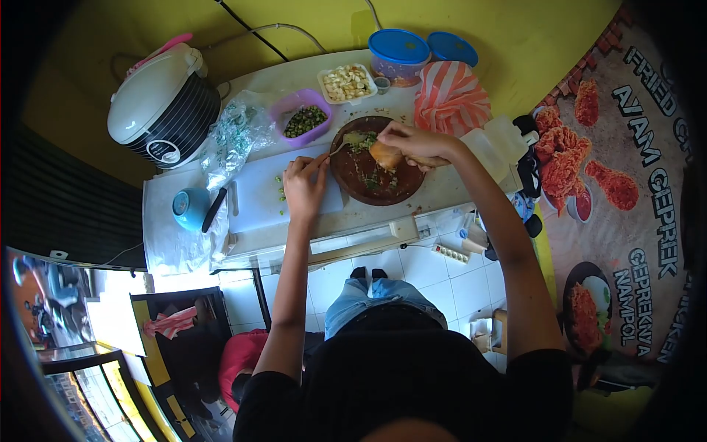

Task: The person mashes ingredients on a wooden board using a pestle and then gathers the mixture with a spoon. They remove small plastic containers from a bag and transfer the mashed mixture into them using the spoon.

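Note:
My right hand [412, 143] is closed around a wooden pestle [384, 157], its rounded end over the mortar. Below it lies the wide, shallow brown mortar [362, 183], with chopped green bits and a pale mash near its far side. At the mortar's left rim my left hand [305, 184] grips a spoon [339, 148], whose tip reaches into the mash. Under that hand is a white cutting board [254, 193] with a few green pieces [280, 193]. A purple tub [326, 130] of chopped greens stands behind the board.
A rice cooker [158, 103], crumpled plastic bag [239, 136], blue bowl [191, 208] and black-handled knife [214, 210] are on the left. Behind stand a white tray of garlic-like pieces [346, 83] and a blue-lidded container [399, 55]; a striped bag [451, 96] lies right. A person in red [239, 361] is lower left.

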Action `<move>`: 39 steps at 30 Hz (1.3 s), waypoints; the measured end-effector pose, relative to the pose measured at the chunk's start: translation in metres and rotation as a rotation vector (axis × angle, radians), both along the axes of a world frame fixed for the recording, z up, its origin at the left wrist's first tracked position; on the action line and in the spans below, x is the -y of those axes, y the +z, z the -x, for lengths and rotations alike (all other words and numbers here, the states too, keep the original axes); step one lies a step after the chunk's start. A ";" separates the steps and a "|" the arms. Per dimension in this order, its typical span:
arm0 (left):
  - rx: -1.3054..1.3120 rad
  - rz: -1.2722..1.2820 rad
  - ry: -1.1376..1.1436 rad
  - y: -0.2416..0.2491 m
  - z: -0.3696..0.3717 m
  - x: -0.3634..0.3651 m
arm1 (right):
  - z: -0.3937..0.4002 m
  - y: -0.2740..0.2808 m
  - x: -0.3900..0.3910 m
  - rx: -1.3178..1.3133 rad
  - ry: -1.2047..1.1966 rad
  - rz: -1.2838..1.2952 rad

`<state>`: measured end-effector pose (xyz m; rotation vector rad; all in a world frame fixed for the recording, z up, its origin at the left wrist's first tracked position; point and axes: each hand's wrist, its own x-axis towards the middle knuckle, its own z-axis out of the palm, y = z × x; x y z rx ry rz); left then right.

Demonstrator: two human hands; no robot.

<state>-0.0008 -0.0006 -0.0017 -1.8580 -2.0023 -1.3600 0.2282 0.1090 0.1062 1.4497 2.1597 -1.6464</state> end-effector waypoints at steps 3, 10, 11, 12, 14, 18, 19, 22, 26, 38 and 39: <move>0.003 0.002 0.001 0.000 0.000 0.000 | -0.022 0.000 -0.012 0.005 -0.069 0.019; 0.030 0.009 0.001 -0.001 0.000 0.002 | -0.009 -0.025 -0.005 0.129 0.080 -0.085; 0.035 0.013 0.000 0.001 -0.001 0.003 | -0.002 -0.023 0.003 0.164 0.114 -0.138; 0.041 0.016 -0.001 0.002 -0.002 0.003 | 0.005 -0.021 0.015 0.199 0.148 -0.191; 0.042 0.030 0.002 0.000 -0.002 0.004 | 0.007 -0.049 0.039 0.146 0.198 -0.639; 0.050 0.034 0.011 0.001 -0.001 0.002 | 0.018 -0.036 0.057 0.181 0.086 -0.652; 0.048 0.034 0.012 0.002 -0.001 0.002 | 0.020 -0.038 0.055 0.171 0.062 -0.655; 0.041 0.009 0.001 0.002 -0.001 0.000 | 0.028 -0.052 0.041 0.162 0.071 -0.754; 0.033 0.022 0.019 0.004 -0.001 0.000 | 0.022 -0.052 0.050 0.122 0.071 -0.723; 0.011 -0.029 0.013 0.009 -0.006 0.003 | 0.001 -0.025 -0.003 -0.061 -0.129 -0.198; 0.015 -0.034 -0.001 0.009 -0.006 0.004 | 0.002 -0.025 -0.014 -0.073 -0.170 -0.165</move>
